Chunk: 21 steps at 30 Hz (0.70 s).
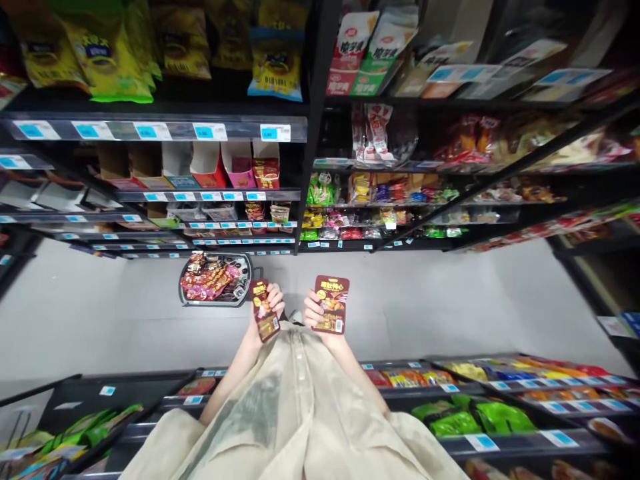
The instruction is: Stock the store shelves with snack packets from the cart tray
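Note:
My left hand [275, 298] is wrapped around a dark brown snack packet [263, 313], which tilts slightly and shows its printed front. In my right hand [312, 309] is another snack packet [333, 303], wider to the eye and nearly upright, with yellow lettering, a food picture and a barcode at its lower corner. The two packets are apart, both held in front of my body. On the floor left of my left hand stands a dark shopping basket [207, 305], holding a pile of red, pink and brown snack packets [207, 281].
Tall black shelving [316, 60] faces me, with yellow snack bags [100, 57], open display boxes [207, 167] and small packets on its tiers. Behind me, lower shelves hold green bags [505, 415]. Pale grey floor [425, 300] runs between the shelves.

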Tool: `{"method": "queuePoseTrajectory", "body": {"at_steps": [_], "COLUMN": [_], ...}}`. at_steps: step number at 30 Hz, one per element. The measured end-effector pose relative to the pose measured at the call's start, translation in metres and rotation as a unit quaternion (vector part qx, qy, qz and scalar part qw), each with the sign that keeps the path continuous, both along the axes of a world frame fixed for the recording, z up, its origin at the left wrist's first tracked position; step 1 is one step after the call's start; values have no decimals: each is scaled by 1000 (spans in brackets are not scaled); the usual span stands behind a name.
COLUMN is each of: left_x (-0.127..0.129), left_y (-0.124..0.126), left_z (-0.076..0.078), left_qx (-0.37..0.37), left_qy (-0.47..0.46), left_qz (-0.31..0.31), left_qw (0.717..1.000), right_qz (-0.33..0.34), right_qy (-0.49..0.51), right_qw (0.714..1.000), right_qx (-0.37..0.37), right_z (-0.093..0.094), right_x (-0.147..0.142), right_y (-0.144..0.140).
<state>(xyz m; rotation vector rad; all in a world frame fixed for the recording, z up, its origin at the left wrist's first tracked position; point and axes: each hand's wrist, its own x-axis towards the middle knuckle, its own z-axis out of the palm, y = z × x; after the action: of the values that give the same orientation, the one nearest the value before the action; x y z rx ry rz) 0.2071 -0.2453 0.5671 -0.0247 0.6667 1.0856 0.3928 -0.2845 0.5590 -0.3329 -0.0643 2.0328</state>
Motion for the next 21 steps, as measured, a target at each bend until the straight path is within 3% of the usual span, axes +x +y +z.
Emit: {"method": "queuePoseTrajectory", "body": {"at_steps": [5,7,11,17,21], "left_x": [12,16,17,7,-9], "left_y": [16,27,53,99,133], "left_z": [1,-2,-9,-8,-7], "left_qx": [-4,3,1,0,30], "left_qy": [121,167,219,191,206], "left_qz": [-69,-62,-16,1,-35], "left_qw": [990,984,976,982,978], "right_qz": [-26,-52,-96,-138,-149], "right_qy": [-196,-308,-498,-585,-598], "right_qw": [980,949,861,799,788], "right_qx": [-28,-31,-22,-23,-1], "right_z": [12,15,9,-3,-9], "right_x": [0,-3,-14,-51,-74], "right_y": [18,30,61,113,150]}}
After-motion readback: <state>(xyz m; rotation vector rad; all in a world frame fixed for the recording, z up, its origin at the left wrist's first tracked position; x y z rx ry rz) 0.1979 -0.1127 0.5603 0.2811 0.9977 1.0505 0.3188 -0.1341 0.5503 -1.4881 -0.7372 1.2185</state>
